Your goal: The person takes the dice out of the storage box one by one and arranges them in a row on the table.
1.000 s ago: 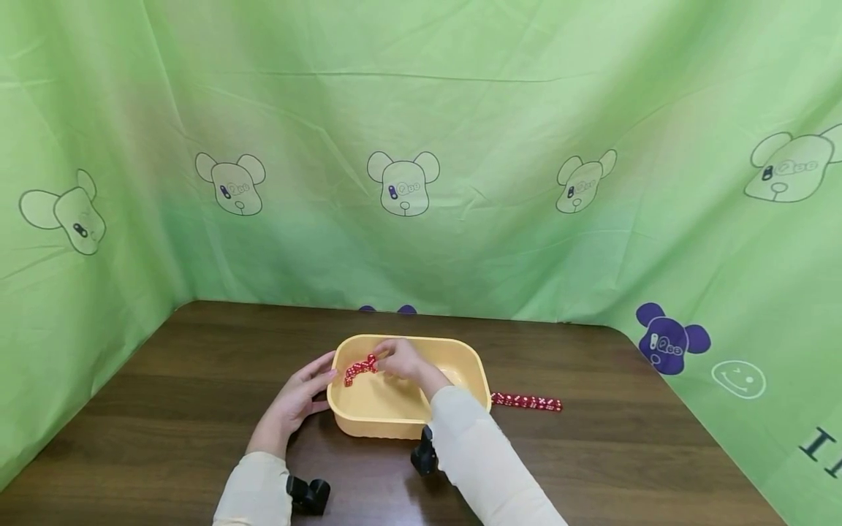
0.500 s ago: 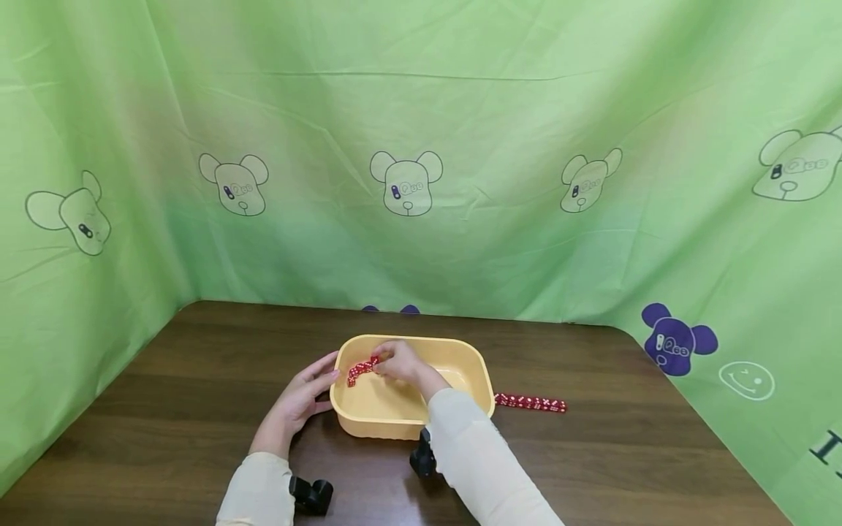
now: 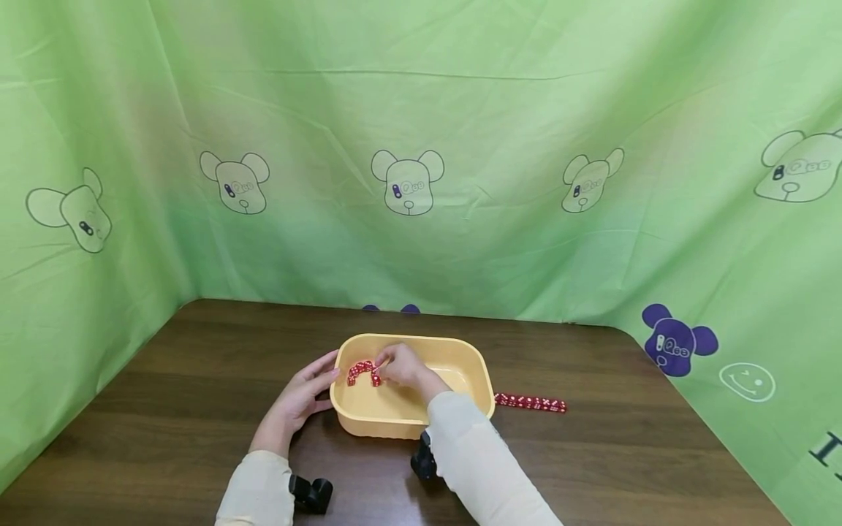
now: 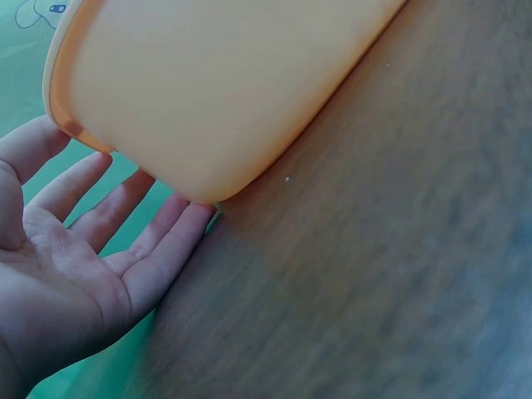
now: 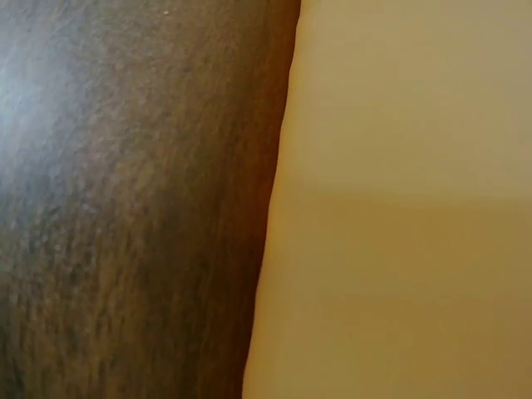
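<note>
A yellow plastic tub (image 3: 395, 429) stands on the wooden table. Inside its left part, red dice with white pips (image 3: 360, 367) form a small arch, its right leg reaching down toward the tub's front. My right hand (image 3: 403, 365) is inside the tub, thumb and fingertips pinching a die at the arch's right side; the fingers partly cover it. My left hand (image 3: 304, 391) steadies the tub's left end. In the left wrist view, the fingers of the left hand (image 4: 83, 233) are nearly straight, with tips against the outer wall and rim. The right wrist view shows only the tub wall (image 5: 399, 199) and tabletop.
Right of the tub, a straight row of red dice (image 3: 530, 402) lies on the table (image 3: 625, 453). Green cloth (image 3: 421, 256) with bear-head drawings hangs behind and at both sides. Black wrist cameras (image 3: 310, 495) sit at both sleeves.
The right fingertips have shifted slightly down and to the right. Dice at the arch's right end now extend toward the tub's front. The left hand keeps its place at the tub.
</note>
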`<state>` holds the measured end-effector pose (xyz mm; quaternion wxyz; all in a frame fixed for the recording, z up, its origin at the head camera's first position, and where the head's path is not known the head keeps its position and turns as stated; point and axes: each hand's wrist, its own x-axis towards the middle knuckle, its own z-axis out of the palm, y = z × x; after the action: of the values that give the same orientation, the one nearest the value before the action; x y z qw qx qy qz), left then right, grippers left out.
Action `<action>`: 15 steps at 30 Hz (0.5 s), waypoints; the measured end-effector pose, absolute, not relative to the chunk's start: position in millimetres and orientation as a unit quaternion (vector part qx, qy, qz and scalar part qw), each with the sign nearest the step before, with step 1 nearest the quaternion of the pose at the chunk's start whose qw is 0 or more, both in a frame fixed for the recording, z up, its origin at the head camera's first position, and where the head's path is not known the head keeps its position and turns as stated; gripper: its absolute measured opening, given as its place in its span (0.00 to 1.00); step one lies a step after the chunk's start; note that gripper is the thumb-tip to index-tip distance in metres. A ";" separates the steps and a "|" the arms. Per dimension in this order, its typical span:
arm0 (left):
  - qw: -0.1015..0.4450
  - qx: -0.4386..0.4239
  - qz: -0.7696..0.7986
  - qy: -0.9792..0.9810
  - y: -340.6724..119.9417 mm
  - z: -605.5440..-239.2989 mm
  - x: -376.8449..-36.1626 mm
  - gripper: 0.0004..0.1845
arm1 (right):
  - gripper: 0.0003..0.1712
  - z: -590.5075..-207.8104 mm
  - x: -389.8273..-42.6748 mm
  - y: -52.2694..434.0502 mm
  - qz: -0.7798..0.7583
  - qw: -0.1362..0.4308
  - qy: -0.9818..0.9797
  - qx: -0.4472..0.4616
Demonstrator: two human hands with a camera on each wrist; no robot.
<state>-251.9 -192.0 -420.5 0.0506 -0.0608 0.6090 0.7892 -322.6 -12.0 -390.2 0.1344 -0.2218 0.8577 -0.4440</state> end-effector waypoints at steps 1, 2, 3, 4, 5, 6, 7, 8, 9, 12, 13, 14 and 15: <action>0.051 -0.061 0.790 0.608 -192.1 -420.5 -251.8 0.26 | 0.06 -394.4 -325.6 -12.0 -0.440 0.134 0.859 -0.223; 0.050 -0.061 0.790 0.607 -192.3 -420.7 -251.8 0.26 | 0.06 -394.1 -325.8 -12.4 -0.443 0.139 0.858 -0.220; 0.050 -0.060 0.790 0.607 -192.3 -420.8 -251.7 0.26 | 0.07 -395.0 -327.0 -12.8 -0.444 0.143 0.858 -0.216; 0.049 -0.060 0.791 0.607 -192.4 -420.9 -251.7 0.26 | 0.07 -395.7 -327.7 -13.0 -0.444 0.147 0.858 -0.213; 0.049 -0.061 0.791 0.607 -192.5 -421.1 -251.6 0.26 | 0.07 -397.5 -329.5 -13.2 -0.442 0.149 0.859 -0.212; 0.048 -0.061 0.791 0.607 -192.4 -421.3 -251.7 0.26 | 0.07 -398.3 -330.3 -13.5 -0.440 0.152 0.860 -0.208; 0.047 -0.060 0.791 0.607 -192.3 -421.4 -251.7 0.26 | 0.07 -399.2 -331.1 -13.6 -0.437 0.152 0.862 -0.208; 0.047 -0.060 0.790 0.608 -192.1 -421.6 -251.8 0.26 | 0.07 -400.2 -331.8 -13.8 -0.436 0.152 0.862 -0.208; 0.046 -0.059 0.790 0.608 -191.9 -421.7 -251.9 0.26 | 0.08 -400.5 -332.0 -14.0 -0.434 0.152 0.864 -0.207; 0.045 -0.058 0.790 0.609 -191.2 -422.2 -252.6 0.26 | 0.08 -399.5 -330.8 -14.0 -0.433 0.153 0.864 -0.207; 0.045 -0.059 0.790 0.609 -191.3 -422.5 -252.7 0.26 | 0.08 -399.5 -330.3 -13.9 -0.432 0.152 0.864 -0.209; 0.045 -0.060 0.789 0.609 -191.3 -422.8 -252.9 0.26 | 0.08 -399.7 -329.9 -14.0 -0.429 0.150 0.866 -0.210; 0.045 -0.060 0.789 0.610 -191.4 -422.9 -253.0 0.26 | 0.08 -399.5 -329.4 -14.1 -0.425 0.150 0.867 -0.213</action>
<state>-253.0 -191.4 -422.9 0.0448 -0.0603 0.6099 0.7889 -329.4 -14.1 -399.5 0.1495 -0.2127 0.8670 -0.4251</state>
